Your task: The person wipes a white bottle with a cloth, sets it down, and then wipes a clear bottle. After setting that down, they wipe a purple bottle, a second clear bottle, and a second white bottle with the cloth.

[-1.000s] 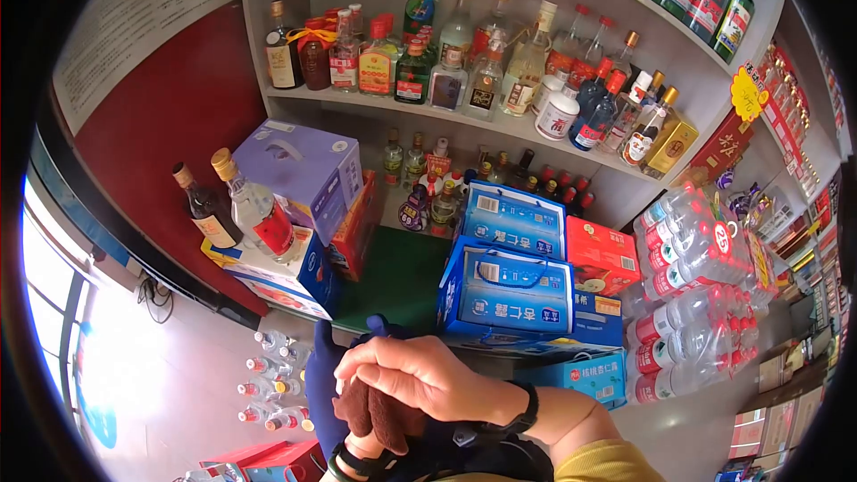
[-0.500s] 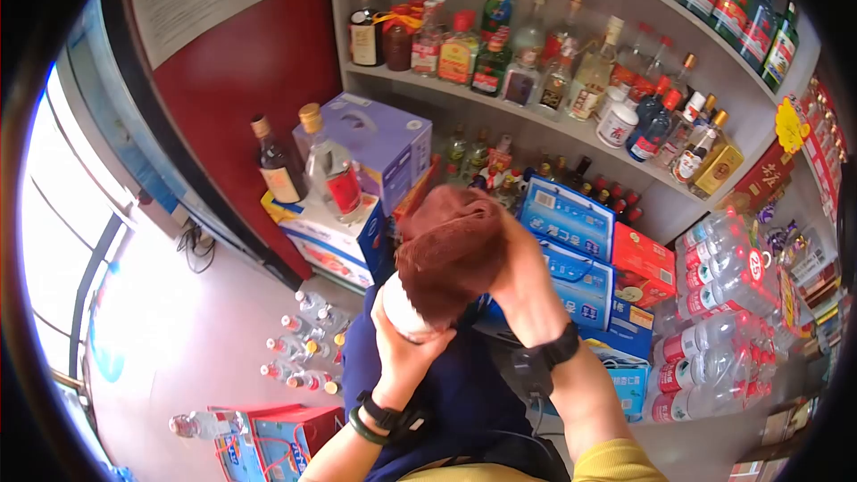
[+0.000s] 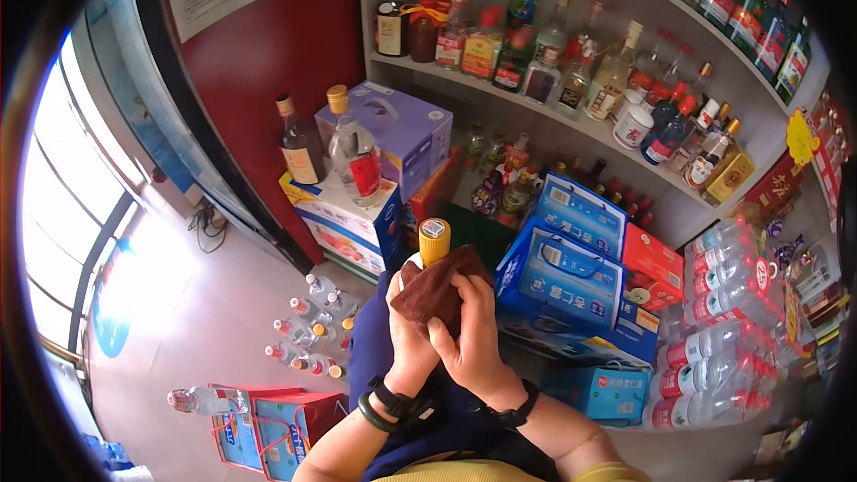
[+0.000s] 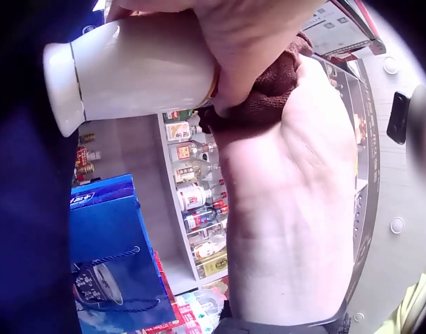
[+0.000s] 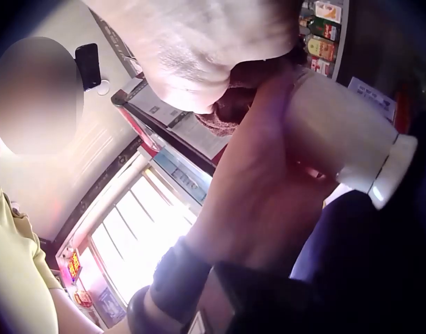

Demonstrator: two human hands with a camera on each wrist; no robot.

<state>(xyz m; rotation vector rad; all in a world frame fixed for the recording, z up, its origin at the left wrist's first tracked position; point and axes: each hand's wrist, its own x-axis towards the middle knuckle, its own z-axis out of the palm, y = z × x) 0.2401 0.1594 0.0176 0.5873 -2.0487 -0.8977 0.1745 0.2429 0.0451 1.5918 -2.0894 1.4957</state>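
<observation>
A white bottle (image 4: 143,66) with a yellow cap (image 3: 435,245) stands near the lap, its cap upward in the head view. My left hand (image 3: 409,348) grips the bottle's body from the left. A brown cloth (image 3: 428,293) lies against the bottle's upper part, just below the cap. My right hand (image 3: 471,344) pinches the cloth between thumb and fingers, on the right side of the bottle. Both wrist views show the bottle's smooth white lower part and flared base; the cloth and hands hide its upper part there.
Blue cartons (image 3: 571,268) stand right of the hands, with packs of water bottles (image 3: 714,339) beyond. Two bottles stand on a white box (image 3: 344,223) ahead left. Several small bottles (image 3: 312,330) and a red-blue gift bag (image 3: 277,433) are on the floor at left. Bottles line the shelf (image 3: 536,103).
The cloth has moved down off the bottle's top, and the yellow cap now shows. Both hands have come closer together around the bottle. The head view has shifted slightly.
</observation>
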